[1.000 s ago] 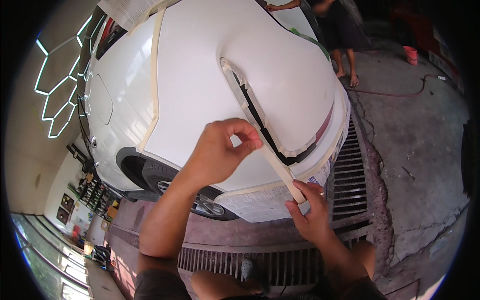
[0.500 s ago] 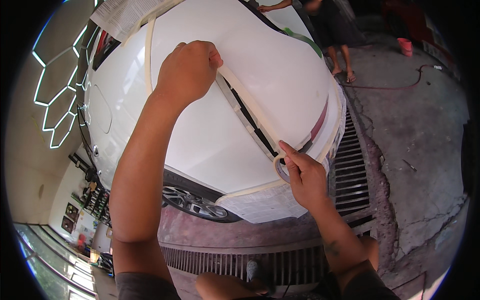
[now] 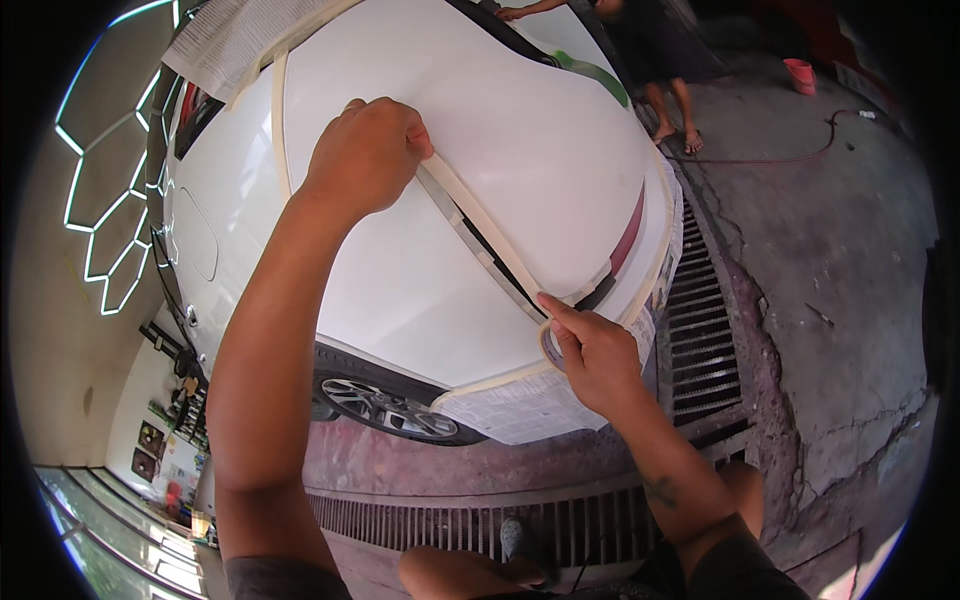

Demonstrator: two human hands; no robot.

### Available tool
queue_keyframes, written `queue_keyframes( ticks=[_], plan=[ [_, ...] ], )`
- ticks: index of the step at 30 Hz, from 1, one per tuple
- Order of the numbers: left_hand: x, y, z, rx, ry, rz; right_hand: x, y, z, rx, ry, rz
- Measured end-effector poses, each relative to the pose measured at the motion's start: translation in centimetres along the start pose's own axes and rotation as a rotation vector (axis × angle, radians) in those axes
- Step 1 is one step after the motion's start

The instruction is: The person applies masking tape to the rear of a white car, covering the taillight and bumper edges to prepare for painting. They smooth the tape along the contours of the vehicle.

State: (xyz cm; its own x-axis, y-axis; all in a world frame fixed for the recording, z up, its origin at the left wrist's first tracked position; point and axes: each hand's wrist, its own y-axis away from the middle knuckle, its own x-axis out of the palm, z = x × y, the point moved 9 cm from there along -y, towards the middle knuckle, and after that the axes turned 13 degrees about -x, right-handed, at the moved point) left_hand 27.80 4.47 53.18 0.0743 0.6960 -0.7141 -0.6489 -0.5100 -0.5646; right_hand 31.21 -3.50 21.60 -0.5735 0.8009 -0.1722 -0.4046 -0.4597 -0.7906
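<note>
A strip of cream masking tape [image 3: 482, 217] stretches diagonally over the white car body [image 3: 400, 305], alongside a dark gap [image 3: 488, 243] between panels. At its upper end my left hand [image 3: 365, 155] is closed, thumb and fingers pinching the tape. My right hand [image 3: 603, 362] grips the tape roll [image 3: 548, 345] at the lower end, its index finger stretched along the strip. Pale tape pieces line the gap's near edge. Whether the strip touches the panel along its whole length, I cannot tell.
Printed paper [image 3: 545, 408] is taped along the car's lower edge, above a wheel [image 3: 390, 408]. A floor grate [image 3: 700, 350] runs round the car. Another person's legs [image 3: 685, 115] stand at the far right, near a red hose [image 3: 790, 160] and a pink bucket [image 3: 800, 76].
Both hands have shifted slightly left in the picture and a little lower, partly with the whole view. My right hand with the roll is nearer the strip's line; the strip stays stretched between them.
</note>
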Motion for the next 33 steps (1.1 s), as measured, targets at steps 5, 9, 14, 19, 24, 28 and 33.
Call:
queue_keyframes(
  ticks=[5,9,14,19,24,28,33],
  plan=[
    [0.1,-0.4,-0.2,-0.004,0.022,0.014,0.7,-0.4,-0.4,-0.033,0.014,-0.012],
    [0.0,-0.3,-0.2,0.005,0.037,0.005,1.0,-0.5,-0.2,-0.025,0.003,0.013],
    [0.2,-0.3,-0.1,0.017,0.07,0.001,1.2,-0.5,-0.5,0.009,0.016,0.058],
    [0.0,-0.3,-0.2,0.001,0.097,0.01,0.9,-0.9,-0.3,0.041,0.044,0.101],
    [0.1,-0.4,0.0,-0.024,0.104,0.023,0.9,-0.9,-0.4,0.028,0.05,0.094],
    [-0.1,-0.6,0.4,-0.068,0.199,0.057,0.8,-1.0,-0.3,-0.035,0.061,0.032],
    [-2.5,1.0,0.5,0.1,0.166,-0.325,1.0,-0.6,0.1,-0.061,0.045,-0.002]
  ],
)
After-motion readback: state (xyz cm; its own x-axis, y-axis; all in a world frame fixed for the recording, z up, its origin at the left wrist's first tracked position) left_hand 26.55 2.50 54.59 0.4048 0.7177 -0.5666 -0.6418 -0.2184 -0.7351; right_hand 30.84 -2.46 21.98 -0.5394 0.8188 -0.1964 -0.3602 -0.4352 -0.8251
